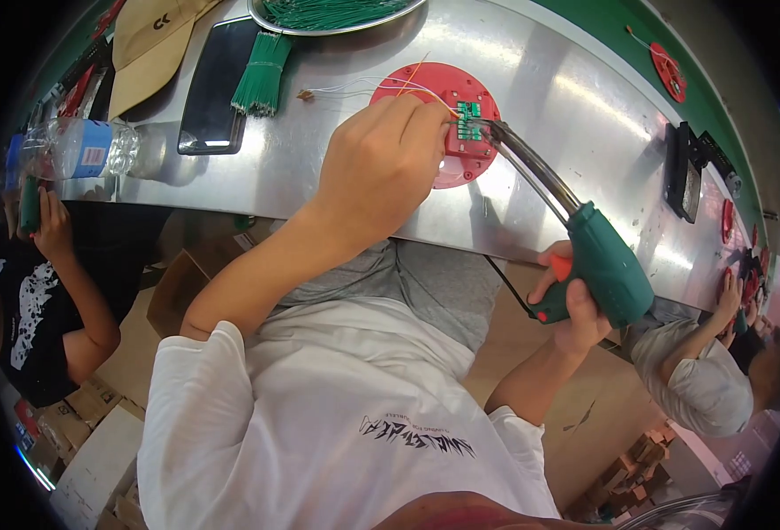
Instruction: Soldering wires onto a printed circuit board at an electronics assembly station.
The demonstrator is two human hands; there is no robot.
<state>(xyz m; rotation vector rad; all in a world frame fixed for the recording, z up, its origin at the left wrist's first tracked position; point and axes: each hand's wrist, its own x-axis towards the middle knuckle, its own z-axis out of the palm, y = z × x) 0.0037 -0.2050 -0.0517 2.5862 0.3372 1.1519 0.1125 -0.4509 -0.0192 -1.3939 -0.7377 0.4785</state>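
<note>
Now the left hand (376,168) pinches a wire onto the green board (469,121); right hand (575,305) grips the soldering iron (597,261), best held steady.

Electronics assembly line in a factory. Workers are sitting along a long steel bench (584,97), soldering at red round jigs (447,88). Wire bundles (262,75) and cardboard boxes (81,424) are lying around.

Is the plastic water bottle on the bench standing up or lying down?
Lying down. The water bottle rests on its side on the steel bench, its long axis running along the surface, left of the dark phone.
</note>
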